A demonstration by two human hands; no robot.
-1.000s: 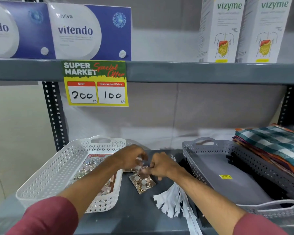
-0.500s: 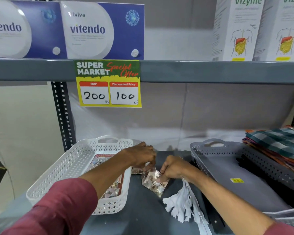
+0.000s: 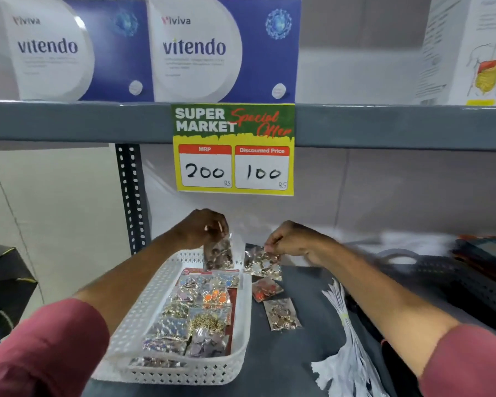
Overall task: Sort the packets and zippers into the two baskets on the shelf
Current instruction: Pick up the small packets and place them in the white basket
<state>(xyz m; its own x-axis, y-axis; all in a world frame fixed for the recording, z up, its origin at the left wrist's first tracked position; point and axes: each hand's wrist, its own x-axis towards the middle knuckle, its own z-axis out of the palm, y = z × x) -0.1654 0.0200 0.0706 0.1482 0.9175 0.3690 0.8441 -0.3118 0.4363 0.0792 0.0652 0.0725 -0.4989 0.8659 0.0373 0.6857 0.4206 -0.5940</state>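
My left hand [image 3: 205,228] pinches a small clear packet of brown trinkets [image 3: 218,253] by its top, hanging over the far end of the white basket [image 3: 143,310]. My right hand [image 3: 294,239] pinches a second packet of white and gold trinkets [image 3: 262,263] just above the dark shelf [image 3: 292,356]. The white basket holds several packets [image 3: 201,313]. Two more packets lie on the shelf right of it, a red one [image 3: 267,289] and a gold one [image 3: 281,315]. A bundle of white zippers [image 3: 347,348] lies further right. The grey basket [image 3: 447,285] is blurred at the right edge.
An upper shelf beam [image 3: 69,121] carries a price tag [image 3: 234,149] and boxes [image 3: 224,50] just above my hands. Folded checked cloth [image 3: 484,247] sits at the far right. A black perforated upright [image 3: 132,196] stands left of the baskets; a dark box [image 3: 3,285] is at the left.
Both hands have lifted off the shelf, each now holding its own packet. My left hand has moved over the white basket. The view has shifted left and downward.
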